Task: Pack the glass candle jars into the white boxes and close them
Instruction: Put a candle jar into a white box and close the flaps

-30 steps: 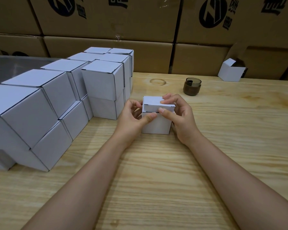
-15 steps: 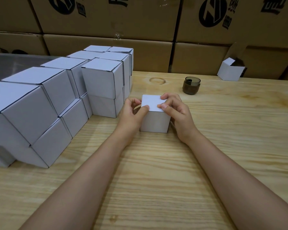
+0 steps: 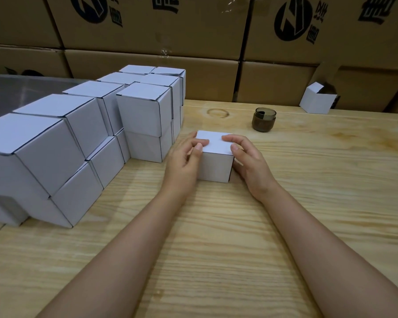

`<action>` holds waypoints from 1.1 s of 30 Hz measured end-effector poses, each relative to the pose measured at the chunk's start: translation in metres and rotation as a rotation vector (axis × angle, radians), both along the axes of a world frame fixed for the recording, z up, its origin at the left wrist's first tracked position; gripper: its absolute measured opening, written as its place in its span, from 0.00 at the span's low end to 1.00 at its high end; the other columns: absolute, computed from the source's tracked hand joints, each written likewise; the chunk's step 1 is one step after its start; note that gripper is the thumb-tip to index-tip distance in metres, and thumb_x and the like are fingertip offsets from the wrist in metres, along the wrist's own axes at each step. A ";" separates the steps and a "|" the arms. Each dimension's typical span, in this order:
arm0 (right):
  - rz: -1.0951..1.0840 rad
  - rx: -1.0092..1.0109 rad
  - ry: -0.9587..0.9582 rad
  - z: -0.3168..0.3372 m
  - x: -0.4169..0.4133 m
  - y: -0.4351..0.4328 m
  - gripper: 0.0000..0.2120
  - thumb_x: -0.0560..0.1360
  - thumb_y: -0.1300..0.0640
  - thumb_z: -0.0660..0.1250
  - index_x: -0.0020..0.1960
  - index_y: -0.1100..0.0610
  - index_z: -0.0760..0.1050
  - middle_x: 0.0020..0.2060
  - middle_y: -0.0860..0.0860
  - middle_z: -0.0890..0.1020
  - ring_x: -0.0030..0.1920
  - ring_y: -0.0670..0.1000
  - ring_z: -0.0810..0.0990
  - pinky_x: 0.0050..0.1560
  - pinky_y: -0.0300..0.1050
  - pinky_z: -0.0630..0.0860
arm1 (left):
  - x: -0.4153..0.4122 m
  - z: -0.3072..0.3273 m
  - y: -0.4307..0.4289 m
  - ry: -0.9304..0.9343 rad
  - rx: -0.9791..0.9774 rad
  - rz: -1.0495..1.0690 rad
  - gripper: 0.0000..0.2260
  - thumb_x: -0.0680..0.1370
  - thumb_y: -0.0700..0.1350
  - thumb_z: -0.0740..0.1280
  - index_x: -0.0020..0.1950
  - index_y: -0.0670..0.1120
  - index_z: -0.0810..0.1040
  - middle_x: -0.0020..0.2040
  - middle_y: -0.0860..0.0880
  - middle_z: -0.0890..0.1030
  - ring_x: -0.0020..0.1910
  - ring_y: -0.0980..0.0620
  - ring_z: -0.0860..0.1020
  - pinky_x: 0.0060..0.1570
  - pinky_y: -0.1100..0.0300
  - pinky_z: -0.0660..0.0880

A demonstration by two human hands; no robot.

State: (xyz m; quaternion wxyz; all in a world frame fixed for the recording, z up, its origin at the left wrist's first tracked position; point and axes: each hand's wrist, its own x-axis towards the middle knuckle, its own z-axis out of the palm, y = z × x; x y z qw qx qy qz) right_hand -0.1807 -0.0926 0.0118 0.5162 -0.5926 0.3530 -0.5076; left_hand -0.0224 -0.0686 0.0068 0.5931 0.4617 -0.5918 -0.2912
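A small white cardboard box [image 3: 214, 167] sits closed at the centre of the pale wooden table [image 3: 216, 244]. The left hand [image 3: 184, 161] pinches its left top edge, fingers curled on the lid. The right hand [image 3: 251, 164] pinches the right edge likewise. A dark glass candle jar [image 3: 263, 120] stands apart at one o'clock. Stacked white boxes [image 3: 78, 134] fill nine to ten o'clock.

Packing warehouse: stacked printed shipping cartons [image 3: 147, 26] behind wooden worktable [image 3: 216, 237].
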 end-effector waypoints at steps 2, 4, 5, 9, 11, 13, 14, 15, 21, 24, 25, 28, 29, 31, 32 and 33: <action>0.049 -0.032 0.032 0.001 0.000 0.005 0.14 0.71 0.56 0.64 0.56 0.55 0.75 0.59 0.61 0.74 0.53 0.53 0.74 0.55 0.48 0.68 | 0.000 0.002 0.010 -0.293 -0.148 0.177 0.12 0.79 0.48 0.62 0.51 0.41 0.80 0.64 0.48 0.77 0.65 0.52 0.73 0.65 0.54 0.68; 0.078 -0.085 0.091 0.002 0.001 0.010 0.16 0.70 0.57 0.64 0.58 0.57 0.74 0.57 0.61 0.75 0.53 0.54 0.75 0.55 0.47 0.70 | 0.002 0.009 0.020 -0.581 -0.283 0.309 0.20 0.76 0.56 0.62 0.47 0.39 0.80 0.55 0.46 0.82 0.58 0.48 0.78 0.57 0.52 0.71; 0.075 -0.112 0.125 0.002 0.002 0.013 0.18 0.70 0.57 0.65 0.59 0.57 0.73 0.58 0.61 0.75 0.55 0.54 0.75 0.55 0.46 0.71 | 0.004 0.015 0.025 -0.696 -0.302 0.358 0.23 0.74 0.59 0.62 0.45 0.39 0.80 0.50 0.46 0.83 0.53 0.47 0.80 0.54 0.53 0.69; 0.083 -0.115 0.172 0.003 0.020 0.025 0.25 0.70 0.55 0.69 0.65 0.55 0.67 0.62 0.50 0.73 0.59 0.50 0.76 0.54 0.39 0.75 | 0.028 0.032 0.047 -0.951 -0.214 0.403 0.27 0.72 0.64 0.58 0.41 0.40 0.79 0.40 0.46 0.83 0.43 0.45 0.81 0.50 0.55 0.65; 0.104 -0.090 0.191 0.000 0.038 0.031 0.26 0.72 0.57 0.73 0.66 0.52 0.65 0.62 0.45 0.72 0.61 0.46 0.74 0.52 0.35 0.75 | 0.045 0.033 0.060 -0.979 -0.194 0.435 0.26 0.74 0.62 0.57 0.42 0.39 0.79 0.40 0.45 0.83 0.43 0.44 0.81 0.50 0.54 0.65; 0.092 -0.089 0.219 -0.005 0.060 0.035 0.26 0.73 0.57 0.72 0.66 0.49 0.65 0.63 0.42 0.72 0.63 0.43 0.71 0.53 0.33 0.74 | 0.061 0.032 0.069 -0.966 -0.189 0.492 0.23 0.76 0.57 0.57 0.40 0.38 0.79 0.38 0.44 0.82 0.44 0.43 0.80 0.47 0.51 0.68; 0.069 -0.097 0.223 -0.007 0.071 0.036 0.25 0.73 0.56 0.72 0.66 0.48 0.66 0.63 0.42 0.72 0.63 0.43 0.70 0.53 0.31 0.73 | 0.068 0.032 0.072 -0.974 -0.173 0.518 0.21 0.78 0.54 0.57 0.40 0.38 0.79 0.37 0.44 0.82 0.44 0.43 0.79 0.44 0.51 0.70; 0.037 -0.105 0.223 -0.009 0.082 0.037 0.25 0.72 0.54 0.72 0.66 0.48 0.66 0.63 0.44 0.72 0.62 0.42 0.70 0.51 0.28 0.72 | 0.073 0.030 0.074 -0.996 -0.146 0.540 0.20 0.79 0.51 0.57 0.40 0.38 0.79 0.38 0.44 0.82 0.44 0.42 0.78 0.41 0.50 0.72; -0.058 -0.039 0.199 -0.009 0.124 0.027 0.32 0.70 0.50 0.74 0.70 0.50 0.64 0.63 0.52 0.70 0.50 0.41 0.74 0.44 0.26 0.71 | 0.086 0.018 0.070 -1.083 -0.053 0.561 0.17 0.81 0.41 0.56 0.57 0.31 0.77 0.57 0.34 0.79 0.58 0.36 0.76 0.61 0.49 0.68; -0.079 -0.021 0.181 -0.009 0.131 0.024 0.32 0.70 0.50 0.75 0.69 0.50 0.64 0.63 0.52 0.69 0.50 0.41 0.75 0.43 0.25 0.71 | 0.086 0.018 0.064 -0.985 -0.011 0.555 0.18 0.80 0.41 0.54 0.61 0.30 0.75 0.62 0.32 0.76 0.65 0.37 0.72 0.67 0.57 0.56; -0.083 -0.019 0.181 -0.010 0.132 0.023 0.31 0.70 0.50 0.75 0.68 0.50 0.65 0.63 0.52 0.69 0.50 0.41 0.75 0.43 0.25 0.71 | 0.086 0.018 0.063 -0.960 0.006 0.567 0.20 0.80 0.43 0.52 0.61 0.31 0.75 0.63 0.33 0.76 0.66 0.38 0.72 0.67 0.57 0.56; -0.084 -0.026 0.188 -0.011 0.132 0.021 0.27 0.70 0.50 0.75 0.65 0.46 0.67 0.63 0.51 0.70 0.49 0.42 0.75 0.46 0.28 0.72 | 0.081 0.020 0.066 -0.947 0.049 0.608 0.26 0.80 0.49 0.46 0.62 0.35 0.75 0.65 0.36 0.75 0.68 0.41 0.71 0.67 0.51 0.61; -0.075 -0.029 0.188 -0.012 0.131 0.021 0.27 0.70 0.51 0.74 0.66 0.47 0.67 0.63 0.51 0.70 0.49 0.41 0.76 0.46 0.28 0.72 | 0.076 0.022 0.068 -0.948 0.062 0.618 0.28 0.79 0.50 0.44 0.63 0.36 0.75 0.66 0.37 0.74 0.69 0.41 0.70 0.67 0.49 0.62; -0.041 -0.012 0.201 -0.012 0.128 0.019 0.30 0.72 0.56 0.73 0.71 0.50 0.65 0.64 0.51 0.68 0.51 0.44 0.76 0.49 0.31 0.74 | 0.065 0.025 0.072 -0.936 -0.005 0.627 0.25 0.78 0.50 0.48 0.64 0.37 0.74 0.68 0.37 0.72 0.70 0.40 0.68 0.67 0.46 0.62; -0.022 0.006 0.211 -0.011 0.125 0.018 0.31 0.74 0.59 0.70 0.73 0.52 0.62 0.66 0.52 0.67 0.54 0.47 0.75 0.53 0.36 0.74 | 0.058 0.025 0.073 -0.934 -0.097 0.597 0.23 0.78 0.48 0.52 0.64 0.37 0.75 0.68 0.36 0.72 0.70 0.38 0.68 0.67 0.44 0.62; -0.009 0.021 0.213 -0.009 0.121 0.017 0.30 0.75 0.62 0.67 0.74 0.54 0.60 0.68 0.54 0.66 0.59 0.51 0.74 0.59 0.42 0.74 | 0.051 0.024 0.072 -0.945 -0.211 0.536 0.20 0.78 0.46 0.54 0.63 0.36 0.75 0.67 0.36 0.72 0.69 0.37 0.69 0.67 0.44 0.63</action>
